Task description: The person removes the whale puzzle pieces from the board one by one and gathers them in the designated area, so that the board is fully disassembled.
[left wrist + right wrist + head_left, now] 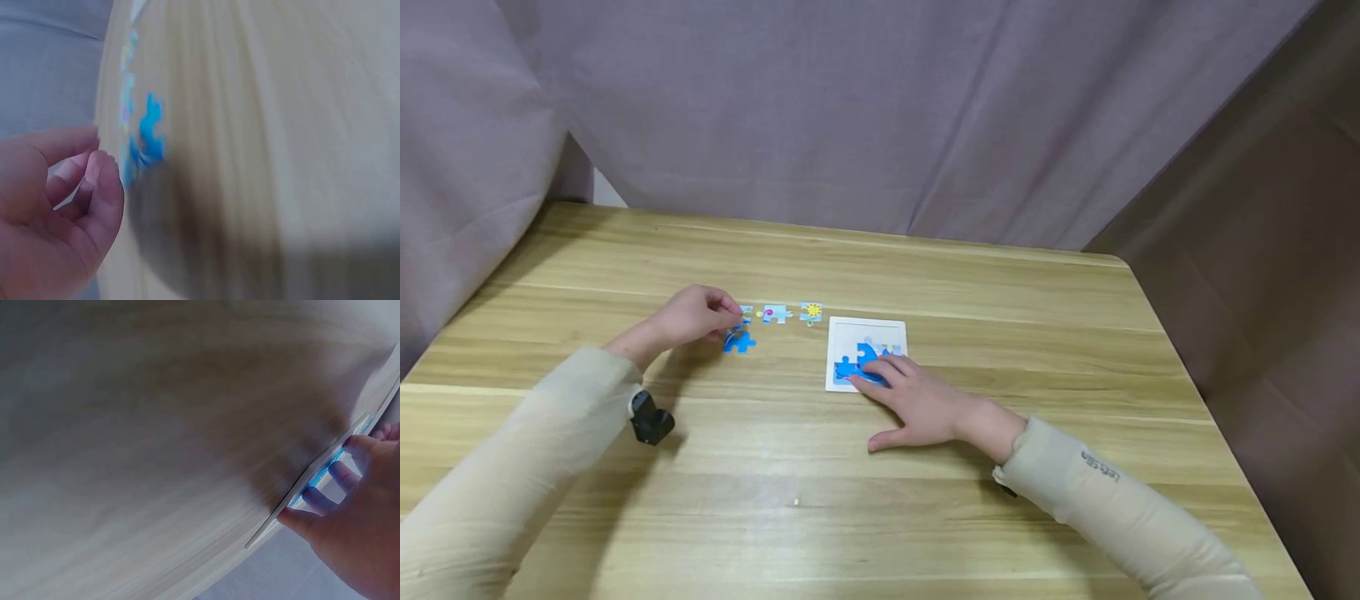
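Note:
In the head view my left hand (pixel 698 315) is beside several loose jigsaw pieces on the table. Its thumb and fingers come close together at a piece (pixel 747 314); whether they pinch it cannot be made out. A blue jigsaw piece (pixel 741 342) lies just below these fingertips. The left wrist view shows the left hand (pixel 69 200) with bent fingers and no piece visible between them. My right hand (pixel 925 404) lies over a white puzzle tray (pixel 838 333), fingers spread, fingertips on the blue pieces (pixel 846 369) inside. Those fingers partly hide the tray's lower right.
A pink-marked jigsaw piece (pixel 775 313) and a sun piece (pixel 811 311) lie in a row between the left hand and the tray. Behind the wooden table (pixel 790 533) hangs a grey curtain (pixel 820 117). A small pale speck (pixel 797 502) is near the front.

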Demonstrator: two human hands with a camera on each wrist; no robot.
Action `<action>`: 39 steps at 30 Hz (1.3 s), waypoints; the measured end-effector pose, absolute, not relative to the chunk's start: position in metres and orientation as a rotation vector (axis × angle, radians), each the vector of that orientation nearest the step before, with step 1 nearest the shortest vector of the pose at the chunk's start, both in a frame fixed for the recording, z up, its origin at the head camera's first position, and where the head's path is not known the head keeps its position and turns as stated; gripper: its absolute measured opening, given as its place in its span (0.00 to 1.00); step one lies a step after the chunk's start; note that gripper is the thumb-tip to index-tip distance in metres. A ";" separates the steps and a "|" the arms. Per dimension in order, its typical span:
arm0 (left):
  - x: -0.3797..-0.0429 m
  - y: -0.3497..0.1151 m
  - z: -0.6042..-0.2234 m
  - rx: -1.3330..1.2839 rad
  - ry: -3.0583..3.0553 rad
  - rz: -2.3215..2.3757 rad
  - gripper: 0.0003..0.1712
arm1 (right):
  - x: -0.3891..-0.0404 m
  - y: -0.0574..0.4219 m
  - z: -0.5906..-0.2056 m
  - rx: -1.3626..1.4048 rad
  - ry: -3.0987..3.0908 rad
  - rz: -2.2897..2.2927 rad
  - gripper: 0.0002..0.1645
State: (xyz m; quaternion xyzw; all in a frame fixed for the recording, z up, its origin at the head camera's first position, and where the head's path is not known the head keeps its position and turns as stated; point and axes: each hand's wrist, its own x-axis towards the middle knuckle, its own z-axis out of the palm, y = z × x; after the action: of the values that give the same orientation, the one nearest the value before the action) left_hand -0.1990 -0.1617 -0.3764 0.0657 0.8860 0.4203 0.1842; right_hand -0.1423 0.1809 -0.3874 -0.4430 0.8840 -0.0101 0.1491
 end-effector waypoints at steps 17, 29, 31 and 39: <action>-0.209 -0.064 -0.365 0.296 2.265 1.311 0.19 | -0.140 0.189 -0.377 -1.134 2.439 -0.115 0.51; -0.208 -0.024 -0.373 0.351 2.219 1.251 0.21 | -0.142 0.188 -0.377 -1.153 2.439 -0.094 0.51; -0.209 -0.023 -0.375 0.366 2.222 1.242 0.21 | -0.142 0.188 -0.378 -1.160 2.441 -0.083 0.51; -0.209 -0.020 -0.377 0.401 2.252 1.195 0.22 | -0.141 0.188 -0.379 -1.185 2.444 -0.075 0.51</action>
State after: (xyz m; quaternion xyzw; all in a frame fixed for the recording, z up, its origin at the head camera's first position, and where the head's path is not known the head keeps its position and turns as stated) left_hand -0.2090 -0.0199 -0.3771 0.1492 0.8385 0.4449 0.2769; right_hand -0.1414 0.1876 -0.3785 -0.4264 0.8793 -0.0271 0.2105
